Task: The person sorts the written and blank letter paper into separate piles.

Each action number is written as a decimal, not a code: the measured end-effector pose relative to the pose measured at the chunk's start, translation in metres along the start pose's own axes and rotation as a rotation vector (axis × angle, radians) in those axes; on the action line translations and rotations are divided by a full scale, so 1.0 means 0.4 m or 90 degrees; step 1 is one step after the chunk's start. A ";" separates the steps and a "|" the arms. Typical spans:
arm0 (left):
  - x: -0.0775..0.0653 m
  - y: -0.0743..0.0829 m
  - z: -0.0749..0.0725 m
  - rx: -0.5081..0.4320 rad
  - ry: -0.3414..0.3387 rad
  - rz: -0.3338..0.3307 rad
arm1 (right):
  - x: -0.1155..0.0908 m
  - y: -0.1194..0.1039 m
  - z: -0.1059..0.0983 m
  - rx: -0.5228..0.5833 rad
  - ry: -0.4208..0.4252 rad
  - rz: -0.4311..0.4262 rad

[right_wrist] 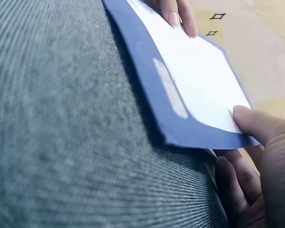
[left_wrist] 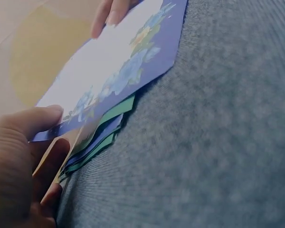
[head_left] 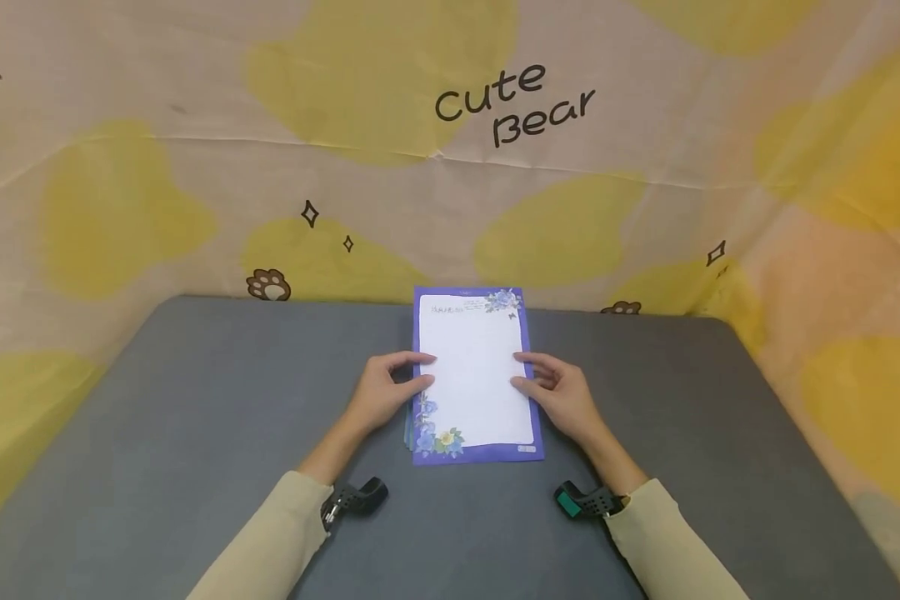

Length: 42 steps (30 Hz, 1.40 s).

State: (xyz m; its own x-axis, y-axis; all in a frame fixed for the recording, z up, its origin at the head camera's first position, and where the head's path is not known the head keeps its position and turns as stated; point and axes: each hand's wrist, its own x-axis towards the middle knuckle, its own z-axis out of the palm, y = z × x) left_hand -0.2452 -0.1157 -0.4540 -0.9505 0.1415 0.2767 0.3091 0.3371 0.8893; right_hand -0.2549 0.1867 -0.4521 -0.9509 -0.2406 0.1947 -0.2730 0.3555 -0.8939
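Note:
A purple-bordered sheet of stationery paper [head_left: 476, 392], white inside with blue flowers at two corners, lies lengthwise before me. My left hand [head_left: 384, 390] pinches its left edge, thumb on top and fingers beneath. On the opposite edge my right hand [head_left: 566, 397] does the same, its thumb [right_wrist: 254, 121] pressing the white area. In the left wrist view, a stack of green and purple sheets [left_wrist: 102, 137] shows under the raised left edge of the paper. Most of that stack is hidden by the top sheet; only a thin strip shows in the head view.
A grey table [head_left: 232, 400] spreads around the papers. Behind it hangs a pale cloth [head_left: 390, 192] with yellow patches and printed words. Dark wrist devices [head_left: 588, 502] sit on both wrists, low over the table.

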 end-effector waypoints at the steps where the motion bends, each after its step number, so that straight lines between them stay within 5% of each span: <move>1: -0.002 0.000 -0.002 0.001 0.000 -0.002 | -0.001 -0.002 0.002 -0.005 0.001 0.004; 17: -0.004 0.007 -0.001 0.033 -0.015 -0.044 | -0.005 -0.007 -0.014 -0.014 0.023 -0.021; 27: -0.003 0.011 -0.008 0.013 -0.014 -0.032 | -0.008 -0.015 -0.028 0.028 -0.003 0.007; 42: 0.003 0.008 -0.013 -0.011 -0.009 -0.080 | -0.008 -0.003 -0.029 0.057 0.007 0.030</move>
State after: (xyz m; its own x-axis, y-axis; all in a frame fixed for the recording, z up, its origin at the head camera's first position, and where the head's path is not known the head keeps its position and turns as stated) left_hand -0.2456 -0.1194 -0.4488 -0.9812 0.1117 0.1575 0.1865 0.3374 0.9227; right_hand -0.2532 0.1975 -0.4468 -0.9640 -0.2159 0.1554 -0.2143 0.2843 -0.9345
